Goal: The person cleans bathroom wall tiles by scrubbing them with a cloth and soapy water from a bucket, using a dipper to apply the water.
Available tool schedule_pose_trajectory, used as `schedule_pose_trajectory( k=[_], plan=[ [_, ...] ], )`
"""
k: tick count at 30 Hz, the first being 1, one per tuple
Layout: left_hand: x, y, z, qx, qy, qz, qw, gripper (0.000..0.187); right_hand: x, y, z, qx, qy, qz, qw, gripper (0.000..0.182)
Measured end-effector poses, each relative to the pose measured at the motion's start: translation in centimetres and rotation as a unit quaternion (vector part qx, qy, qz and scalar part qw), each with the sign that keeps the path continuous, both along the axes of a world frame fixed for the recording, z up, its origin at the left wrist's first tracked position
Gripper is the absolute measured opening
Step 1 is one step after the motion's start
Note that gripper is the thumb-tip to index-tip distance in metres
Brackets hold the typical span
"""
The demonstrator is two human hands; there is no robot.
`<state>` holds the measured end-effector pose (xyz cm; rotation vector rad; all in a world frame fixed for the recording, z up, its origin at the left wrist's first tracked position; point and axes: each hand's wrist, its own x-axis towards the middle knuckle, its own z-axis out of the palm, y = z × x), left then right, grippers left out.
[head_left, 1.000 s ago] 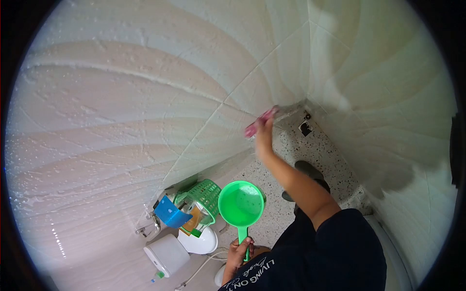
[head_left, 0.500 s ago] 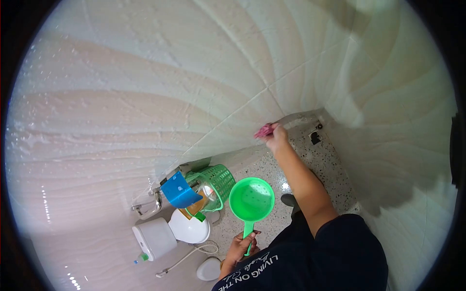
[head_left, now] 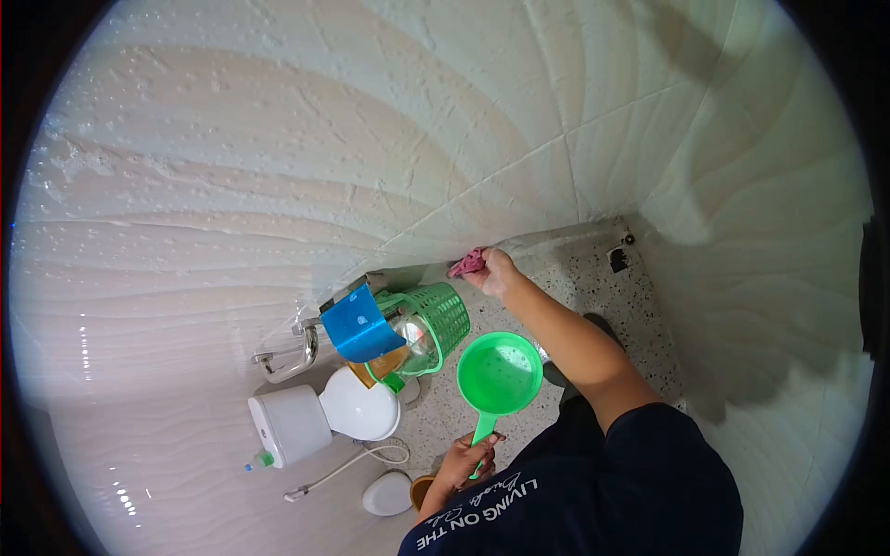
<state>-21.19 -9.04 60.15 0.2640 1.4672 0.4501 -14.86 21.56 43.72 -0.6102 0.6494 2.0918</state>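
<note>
My left hand (head_left: 466, 461), near the bottom centre of the head view, is wrapped round the handle of a green dipper (head_left: 500, 372). The dipper's round bowl faces up and shows small drops inside. My right hand (head_left: 496, 273) reaches out to the lower edge of the tiled wall (head_left: 445, 176) with its fingers closed on a crumpled pink cloth (head_left: 469, 263). The cloth is beside the wall; whether it touches the tiles is hard to tell. Wet streaks and foam mark the wall.
A green basket (head_left: 449, 315) holding bottles hangs by the wall, with a blue sheet-like object (head_left: 360, 324) beside it. Left of these are a metal fixture (head_left: 287, 361) and a white toilet (head_left: 292, 426) with a hose (head_left: 343, 469). A drain (head_left: 618, 259) lies in the speckled floor (head_left: 593, 283).
My right hand and the cloth have moved left and slightly down, closer to the basket. The dipper sits slightly further right in view, and the view has shifted a little.
</note>
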Motion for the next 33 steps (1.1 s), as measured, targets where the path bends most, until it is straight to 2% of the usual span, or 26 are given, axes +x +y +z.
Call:
schedule_pose_trajectory(
  k=[1, 3, 4, 6, 7, 8, 9, 11, 14, 16, 18, 19, 21, 23, 24, 25, 27, 28, 30, 32, 33],
  plan=[
    [-0.2, -0.5, -0.2, -0.003, 0.000, 0.000, 1.000, 0.030, 0.1, -0.2, -0.7, -0.003, 0.000, 0.000, 1.000, 0.021],
    [-0.9, -1.2, -1.0, 0.020, -0.003, -0.008, 1.000, 0.030, 2.5, 0.0, 2.0, 0.036, -0.028, -0.025, 0.999, 0.020],
    [-0.8, -1.2, -0.7, 0.006, -0.003, 0.007, 1.000, 0.030, 4.0, -0.2, 3.5, 0.089, 0.034, -0.059, 0.994, 0.020],
    [-1.0, -1.8, -1.1, 0.007, -0.001, 0.015, 1.000, 0.030, 6.1, -1.0, 10.0, 0.090, 0.001, -0.069, 0.994, 0.020],
    [-1.0, -2.1, -1.3, 0.009, 0.002, 0.016, 1.000, 0.030, 6.5, -1.3, 11.6, 0.092, -0.030, -0.086, 0.992, 0.020],
    [-1.0, -2.1, -1.3, 0.010, 0.000, 0.016, 1.000, 0.030, 5.5, -1.6, 8.8, 0.153, 0.042, -0.105, 0.982, 0.019],
    [-0.9, -2.0, -1.2, 0.007, 0.012, 0.008, 1.000, 0.029, 4.7, -1.5, 7.1, 0.154, 0.039, -0.106, 0.982, 0.019],
    [-1.0, -1.8, -1.4, 0.007, 0.023, -0.006, 1.000, 0.029, 3.2, -1.1, 3.3, 0.048, -0.044, -0.016, 0.998, 0.021],
    [-1.2, -2.0, -1.8, 0.016, 0.007, 0.003, 1.000, 0.029, 4.2, 2.3, -8.8, 0.001, -0.023, -0.076, 0.997, 0.020],
    [-1.3, -2.1, -1.7, 0.027, 0.013, -0.001, 1.000, 0.028, 8.5, 3.6, -8.5, -0.003, -0.154, -0.072, 0.985, 0.014],
    [-1.4, -2.6, -2.0, 0.029, 0.015, 0.003, 0.999, 0.028, 11.0, 3.7, -5.3, -0.007, -0.288, -0.270, 0.919, 0.024],
    [-1.5, -2.6, -2.3, 0.036, 0.015, 0.007, 0.999, 0.028, 11.1, 3.1, -3.5, -0.009, -0.290, -0.275, 0.916, 0.024],
    [-1.5, -2.5, -3.1, 0.032, 0.014, 0.012, 0.999, 0.026, 8.5, 0.9, 0.2, 0.148, -0.482, -0.291, 0.813, 0.038],
    [-1.5, -2.7, -3.9, 0.018, 0.015, 0.012, 1.000, 0.025, 5.2, -1.5, 1.7, 0.123, -0.378, -0.211, 0.893, 0.037],
    [-1.6, -2.6, -4.5, 0.005, 0.025, 0.016, 1.000, 0.024, 3.4, -2.1, 1.0, 0.091, -0.305, -0.194, 0.928, 0.026],
    [-1.5, -2.5, -5.1, -0.006, 0.035, 0.021, 0.999, 0.023, 2.0, -2.2, -1.1, 0.059, -0.229, -0.176, 0.956, 0.017],
    [-1.0, -2.0, -5.6, -0.004, 0.031, 0.013, 0.999, 0.021, 0.5, -1.5, -7.4, -0.056, -0.102, -0.071, 0.991, 0.013],
    [-0.8, -1.6, -5.9, -0.001, 0.027, 0.013, 1.000, 0.021, 1.0, -0.8, -9.1, -0.060, -0.101, -0.078, 0.990, 0.013],
    [-0.4, -1.4, -6.6, -0.001, 0.037, 0.010, 0.999, 0.021, 3.5, 0.7, -12.6, 0.002, -0.212, -0.116, 0.970, 0.011],
    [-0.2, -1.1, -6.9, -0.007, 0.036, 0.009, 0.999, 0.021, 8.0, 2.9, -16.2, -0.007, -0.304, -0.092, 0.948, 0.012],
    [0.1, -0.8, -7.3, -0.007, 0.032, 0.013, 0.999, 0.020, 10.3, 3.4, -14.7, -0.012, -0.363, -0.166, 0.917, 0.019]
  ],
)
